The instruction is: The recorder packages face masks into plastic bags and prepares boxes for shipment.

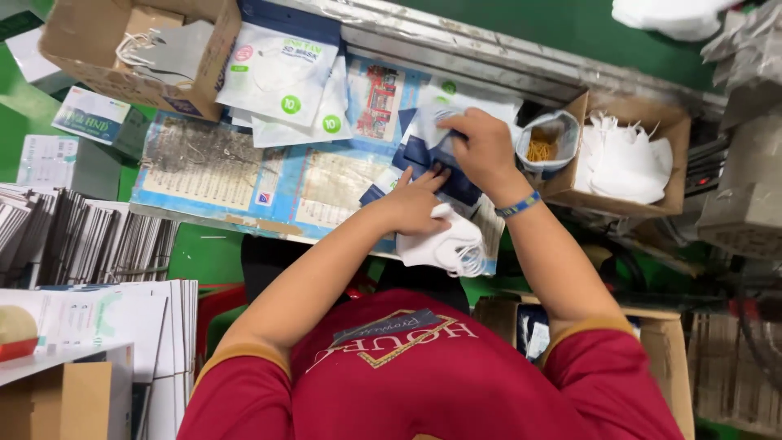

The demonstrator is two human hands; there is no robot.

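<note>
From my seat, the right hand (482, 147) covers most of the pouch (423, 130) it grips, so I can't tell what's inside. At 1 o'clock, the white pile (668, 15) is cut off by the top edge.

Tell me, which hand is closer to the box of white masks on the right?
Right. The right hand grips a packet just left of the box of white masks; the left hand rests lower and farther left.
</note>
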